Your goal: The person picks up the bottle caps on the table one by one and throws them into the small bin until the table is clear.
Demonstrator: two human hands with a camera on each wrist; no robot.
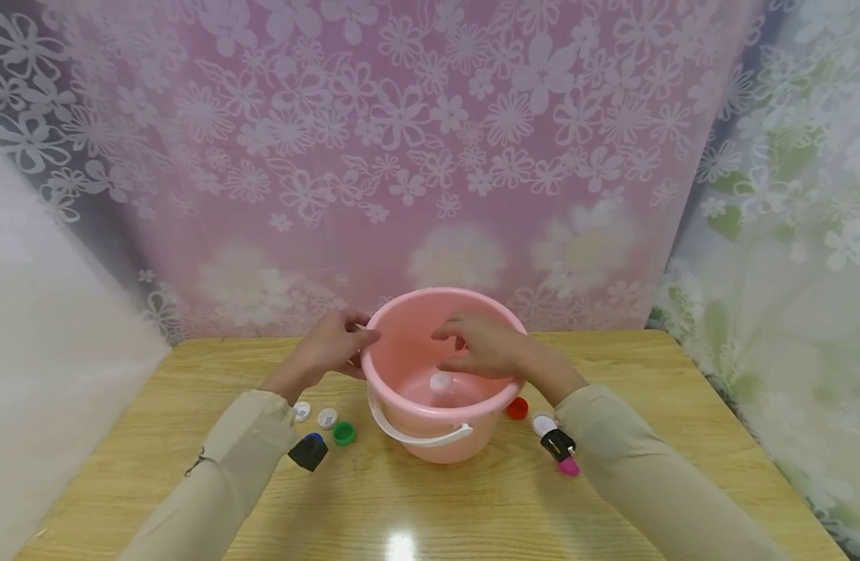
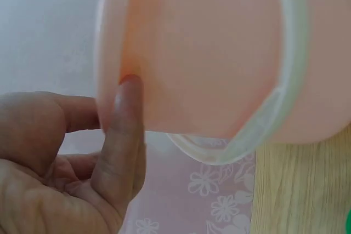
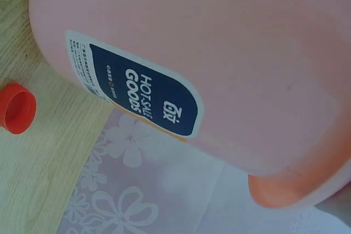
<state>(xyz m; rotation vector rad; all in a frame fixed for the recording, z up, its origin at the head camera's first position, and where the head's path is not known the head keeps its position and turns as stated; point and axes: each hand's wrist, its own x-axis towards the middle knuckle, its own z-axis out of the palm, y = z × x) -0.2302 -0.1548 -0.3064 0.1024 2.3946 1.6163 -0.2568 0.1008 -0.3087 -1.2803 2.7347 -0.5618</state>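
Observation:
A pink bucket (image 1: 430, 444) with a white handle (image 1: 430, 440) stands on the table. My left hand (image 1: 335, 343) pinches the bucket's rim at its left side; in the left wrist view the thumb and fingers (image 2: 129, 108) lie on either side of the rim. Over the rim, my right hand (image 1: 482, 347) reaches into the bucket, fingers bent and thumb apart, with nothing visible between them. A small white object (image 1: 440, 382) lies at the bottom of the bucket, below the right hand. In the right wrist view the bucket's outer wall bears a dark blue label (image 3: 145, 91).
Left of the bucket are two white caps (image 1: 327, 418), a green cap (image 1: 343, 433) and a black piece (image 1: 309, 452) with blue by it. To its right lie a red cap (image 1: 517, 408), a white round piece (image 1: 544, 424), a black item (image 1: 559, 446) and a magenta piece (image 1: 569, 467). A flowered curtain (image 1: 402, 156) hangs behind.

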